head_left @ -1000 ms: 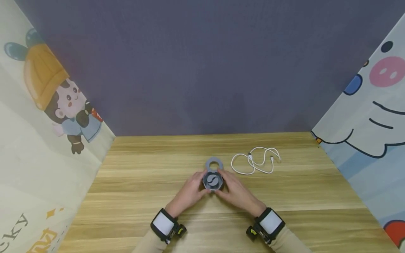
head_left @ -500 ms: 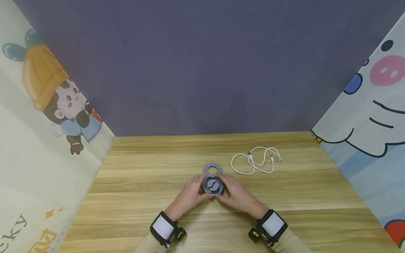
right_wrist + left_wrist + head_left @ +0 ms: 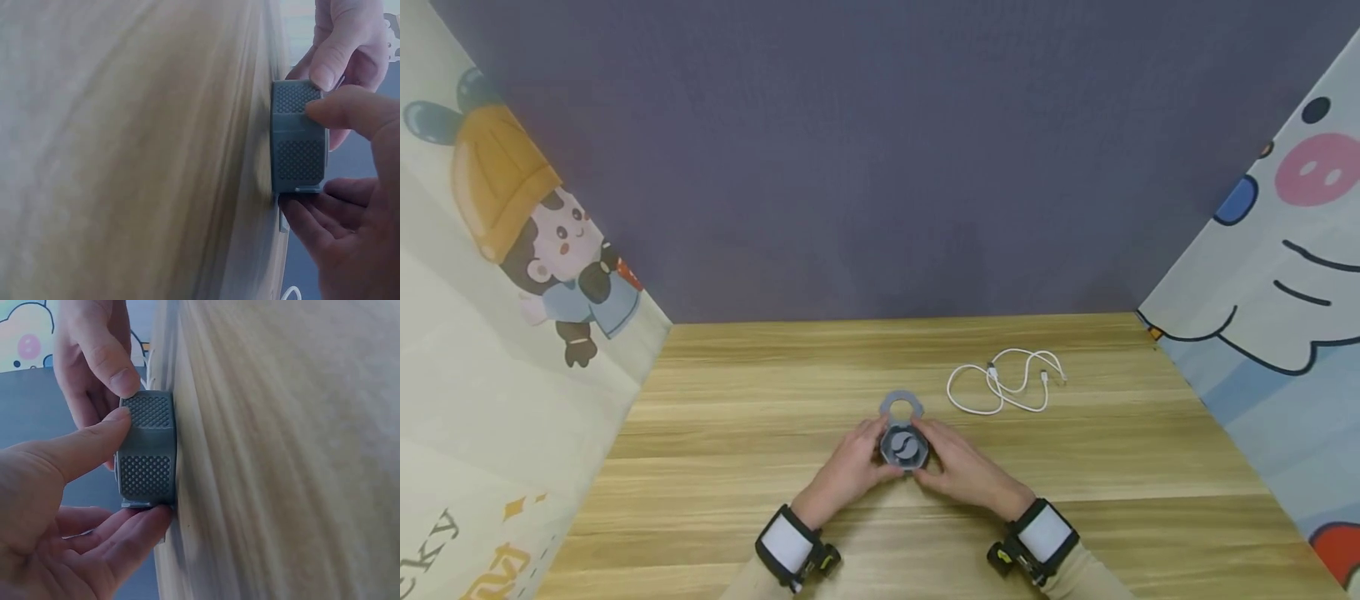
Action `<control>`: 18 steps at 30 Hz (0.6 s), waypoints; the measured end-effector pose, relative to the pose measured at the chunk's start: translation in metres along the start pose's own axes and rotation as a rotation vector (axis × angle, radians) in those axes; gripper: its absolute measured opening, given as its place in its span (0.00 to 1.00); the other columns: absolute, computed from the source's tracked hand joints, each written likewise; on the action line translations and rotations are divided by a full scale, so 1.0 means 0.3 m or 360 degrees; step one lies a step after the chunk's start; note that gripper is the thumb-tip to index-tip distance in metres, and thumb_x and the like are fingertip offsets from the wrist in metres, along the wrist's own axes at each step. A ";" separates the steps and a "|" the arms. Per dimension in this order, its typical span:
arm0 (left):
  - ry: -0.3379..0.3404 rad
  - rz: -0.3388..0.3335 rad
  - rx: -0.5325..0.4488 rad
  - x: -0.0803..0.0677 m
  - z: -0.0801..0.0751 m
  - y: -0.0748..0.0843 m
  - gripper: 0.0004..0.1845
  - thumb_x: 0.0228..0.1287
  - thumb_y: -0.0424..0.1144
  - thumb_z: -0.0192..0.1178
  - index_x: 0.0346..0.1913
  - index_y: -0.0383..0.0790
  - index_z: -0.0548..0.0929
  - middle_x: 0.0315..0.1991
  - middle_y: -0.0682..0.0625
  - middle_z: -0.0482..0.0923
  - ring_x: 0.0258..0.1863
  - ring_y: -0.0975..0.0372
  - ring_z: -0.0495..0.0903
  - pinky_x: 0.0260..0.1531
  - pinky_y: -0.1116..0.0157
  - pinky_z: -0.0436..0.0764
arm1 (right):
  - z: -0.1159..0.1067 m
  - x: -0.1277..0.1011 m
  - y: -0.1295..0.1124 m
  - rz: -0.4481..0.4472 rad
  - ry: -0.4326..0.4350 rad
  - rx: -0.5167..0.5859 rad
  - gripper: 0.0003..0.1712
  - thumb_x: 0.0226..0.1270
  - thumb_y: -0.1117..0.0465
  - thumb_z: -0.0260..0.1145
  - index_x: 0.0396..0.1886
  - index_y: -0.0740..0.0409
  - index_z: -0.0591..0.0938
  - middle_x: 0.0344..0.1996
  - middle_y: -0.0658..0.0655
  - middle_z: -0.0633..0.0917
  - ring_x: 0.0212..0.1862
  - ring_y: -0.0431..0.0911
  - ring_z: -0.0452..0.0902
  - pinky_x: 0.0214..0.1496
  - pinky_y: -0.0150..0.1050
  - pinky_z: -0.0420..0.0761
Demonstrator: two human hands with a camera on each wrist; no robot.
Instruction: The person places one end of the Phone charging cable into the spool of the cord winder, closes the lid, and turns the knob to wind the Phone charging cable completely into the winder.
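Grey octagonal case [image 3: 905,447] sits on the table [image 3: 737,467], near centre, its ring tab [image 3: 901,407] pointing to the far side. Left hand [image 3: 848,469] and right hand [image 3: 964,471] both hold it: each grip is narrow, thumb and fingertips pinched on the knurled side walls [image 3: 145,450].

I judge the risks:
- Pads bear only on the walls; uneven squeeze could make the case slide or tip on the smooth wood.
- White cable [image 3: 1007,382] lies far right, well apart; no snag likely.
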State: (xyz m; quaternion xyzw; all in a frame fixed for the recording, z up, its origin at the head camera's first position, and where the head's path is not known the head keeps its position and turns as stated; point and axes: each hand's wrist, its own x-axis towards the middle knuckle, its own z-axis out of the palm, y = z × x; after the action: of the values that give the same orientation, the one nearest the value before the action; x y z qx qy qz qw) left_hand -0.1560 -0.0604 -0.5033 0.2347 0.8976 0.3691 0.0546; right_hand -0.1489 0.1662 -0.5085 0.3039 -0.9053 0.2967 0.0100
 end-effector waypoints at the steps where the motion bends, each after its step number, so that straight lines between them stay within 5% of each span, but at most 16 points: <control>1: -0.0009 -0.0003 0.0018 0.000 -0.001 0.001 0.46 0.58 0.44 0.77 0.73 0.24 0.67 0.57 0.38 0.79 0.55 0.51 0.82 0.57 0.55 0.84 | 0.001 0.000 0.000 0.0000 -0.0004 0.0006 0.45 0.62 0.58 0.75 0.74 0.72 0.67 0.66 0.67 0.78 0.67 0.59 0.75 0.70 0.56 0.75; 18: -0.0126 -0.0045 0.0099 0.001 -0.014 0.006 0.42 0.62 0.49 0.74 0.72 0.30 0.71 0.52 0.45 0.78 0.51 0.56 0.79 0.57 0.55 0.83 | -0.022 0.006 0.001 0.0048 -0.0096 0.0074 0.38 0.72 0.52 0.68 0.75 0.65 0.69 0.70 0.67 0.74 0.70 0.62 0.72 0.70 0.61 0.74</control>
State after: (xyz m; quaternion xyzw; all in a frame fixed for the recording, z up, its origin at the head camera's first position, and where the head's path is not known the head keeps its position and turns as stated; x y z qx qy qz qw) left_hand -0.1569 -0.0619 -0.4990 0.2379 0.9090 0.3306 0.0881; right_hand -0.1515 0.1689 -0.5029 0.2991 -0.9025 0.3085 -0.0289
